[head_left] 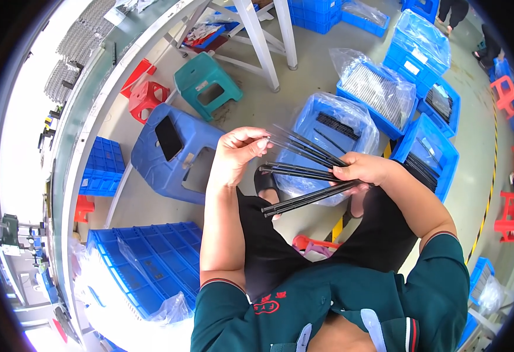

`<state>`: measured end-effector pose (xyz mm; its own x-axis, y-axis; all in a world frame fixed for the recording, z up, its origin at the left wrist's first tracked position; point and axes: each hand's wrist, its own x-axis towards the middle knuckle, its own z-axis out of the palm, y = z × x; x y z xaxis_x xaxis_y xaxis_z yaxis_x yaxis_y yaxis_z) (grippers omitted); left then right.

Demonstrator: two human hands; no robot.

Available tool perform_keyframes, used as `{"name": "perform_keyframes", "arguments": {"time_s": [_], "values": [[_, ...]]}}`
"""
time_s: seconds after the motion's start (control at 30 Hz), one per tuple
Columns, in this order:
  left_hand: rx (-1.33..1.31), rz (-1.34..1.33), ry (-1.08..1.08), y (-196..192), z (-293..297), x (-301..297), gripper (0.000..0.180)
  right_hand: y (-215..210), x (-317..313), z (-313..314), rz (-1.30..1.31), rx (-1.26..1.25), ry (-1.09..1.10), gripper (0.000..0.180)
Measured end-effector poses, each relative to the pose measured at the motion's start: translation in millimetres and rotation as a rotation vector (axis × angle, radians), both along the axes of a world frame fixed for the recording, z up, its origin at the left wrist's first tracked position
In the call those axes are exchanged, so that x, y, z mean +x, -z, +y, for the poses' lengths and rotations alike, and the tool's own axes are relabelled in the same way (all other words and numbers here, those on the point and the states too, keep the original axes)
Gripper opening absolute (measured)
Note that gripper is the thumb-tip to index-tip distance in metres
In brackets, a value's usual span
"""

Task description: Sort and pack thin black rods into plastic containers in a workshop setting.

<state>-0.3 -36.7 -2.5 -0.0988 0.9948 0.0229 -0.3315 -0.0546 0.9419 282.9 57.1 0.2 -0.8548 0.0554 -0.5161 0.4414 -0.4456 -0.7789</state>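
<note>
My right hand (365, 170) is closed around a fanned bundle of thin black rods (309, 174). The rods point left in loose groups, and the upper ones look blurred. With thumb and fingers pinched together, my left hand (242, 149) is at the far end of one upper rod. Below the rods, between my feet, a blue crate (304, 126) lined with clear plastic holds more black rods (336, 126).
At left stands a blue stool (177, 173) with a black phone (168, 138) on it. A green stool (207, 85) is behind. Blue crates (412, 56) with rods stand at right. Stacked blue crates (151, 264) sit near my left side, beside a long table (83, 135).
</note>
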Motion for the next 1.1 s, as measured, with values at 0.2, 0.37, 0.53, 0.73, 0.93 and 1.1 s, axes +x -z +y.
{"name": "perform_keyframes", "arguments": {"time_s": [0.2,0.37,0.53,0.73,0.93,1.1], "values": [[-0.018,-0.007,0.118,-2,-1,-2,0.016,3,-2,-1,-0.001,-0.026,-0.031,0.039],[-0.082,0.169,0.095,-9,-5,-7,0.013,5,-4,-1,-0.015,-0.033,-0.055,0.04],[0.05,0.2,-0.119,-9,-6,-16,0.012,5,-4,-3,-0.056,0.067,-0.06,0.044],[0.085,0.122,-0.029,-5,-3,-6,0.013,-3,-6,-4,-0.094,0.176,-0.072,0.048],[0.09,0.129,-0.001,-5,-2,-5,0.012,-7,-5,-4,-0.122,0.266,-0.091,0.048],[0.079,0.146,0.099,-1,0,1,0.01,3,-5,-4,-0.126,0.34,-0.104,0.049]]}}
